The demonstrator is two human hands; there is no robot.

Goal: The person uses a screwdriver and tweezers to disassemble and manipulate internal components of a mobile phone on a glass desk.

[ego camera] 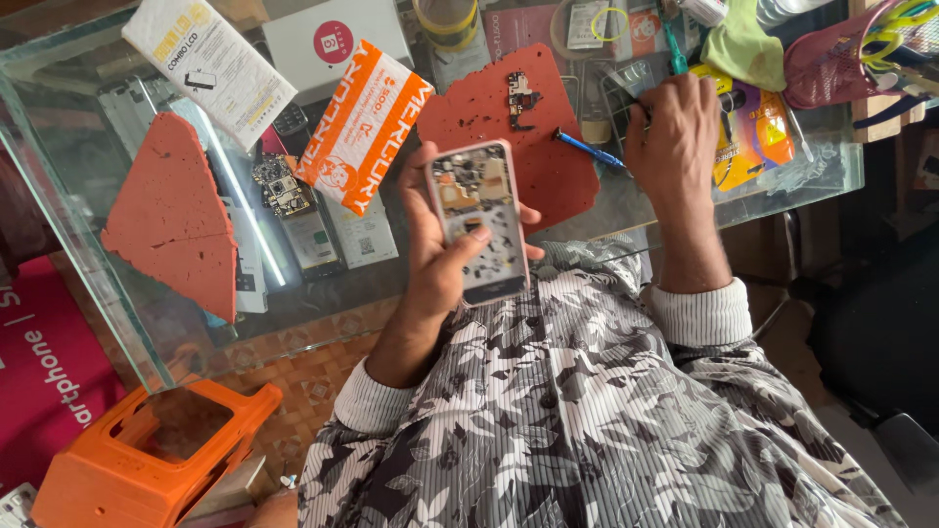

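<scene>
My left hand (pixel 435 256) holds an opened smartphone (pixel 477 217) with its back cover off, its inner parts showing, above my lap near the glass table's edge. My right hand (pixel 675 137) rests on the glass table (pixel 626 210) further right, fingers curled around a thin dark tool that I can barely make out. A blue-handled screwdriver (pixel 587 149) lies just left of that hand. A small circuit board (pixel 521 98) sits on a red rubber mat (pixel 509 127) behind the phone.
A triangular red mat (pixel 176 215), an orange and white packet (pixel 364 122), a white packet (pixel 207 66), a white box (pixel 333 44) and phone parts (pixel 284 186) cover the table's left. Yellow-green cloth (pixel 743 44) and a pink basket (pixel 841 59) are at right. An orange plastic stool (pixel 147 460) stands below left.
</scene>
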